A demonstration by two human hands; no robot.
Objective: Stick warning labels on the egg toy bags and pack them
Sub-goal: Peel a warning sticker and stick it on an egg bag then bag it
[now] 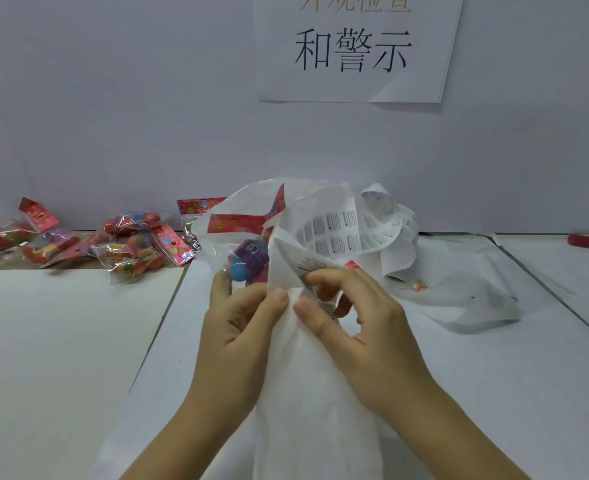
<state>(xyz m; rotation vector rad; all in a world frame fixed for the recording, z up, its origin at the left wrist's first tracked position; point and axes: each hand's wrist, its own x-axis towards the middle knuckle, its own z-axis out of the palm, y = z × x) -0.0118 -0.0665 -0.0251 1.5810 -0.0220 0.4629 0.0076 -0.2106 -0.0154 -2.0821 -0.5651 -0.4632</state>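
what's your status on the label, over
Left hand pinches label strip, egg toy bag against its fingers. Right hand pinches same strip at a label. Other bags piled far left, clear of hands.

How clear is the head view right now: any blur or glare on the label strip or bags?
Head view: soft, even light, no hard shadows; label strip fairly sharp, its print too small to read; toy bags at left slightly soft, with glints on the plastic; wall sign cropped at the top.
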